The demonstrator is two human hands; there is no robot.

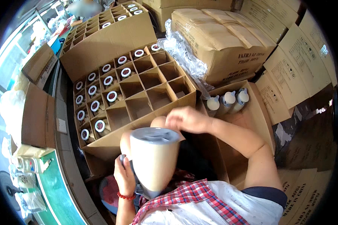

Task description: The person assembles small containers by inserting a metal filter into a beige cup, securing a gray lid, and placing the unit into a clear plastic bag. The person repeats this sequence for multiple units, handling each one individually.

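A cream vacuum flask jug (154, 165) with a broad grey round end facing up stands tilted in front of my body. My left hand (124, 177) is closed on its grey handle at the jug's left side. My right hand (187, 119) is raised beyond the jug, apart from it, close to the near edge of a divided carton (139, 122). Its fingers bend downward and are blurred, so whether they hold anything is hidden. Inside that carton, several flask-like items (112, 96) show white rims and dark red centres; its right-hand compartments hold none.
To my right an open carton (259, 108) holds three cream flask jugs (228, 99). Behind it sits a taped carton (214, 45) beside crumpled clear plastic (184, 48). Another divided carton (109, 33) stands farther back. A green tabletop (56, 187) runs along the left.
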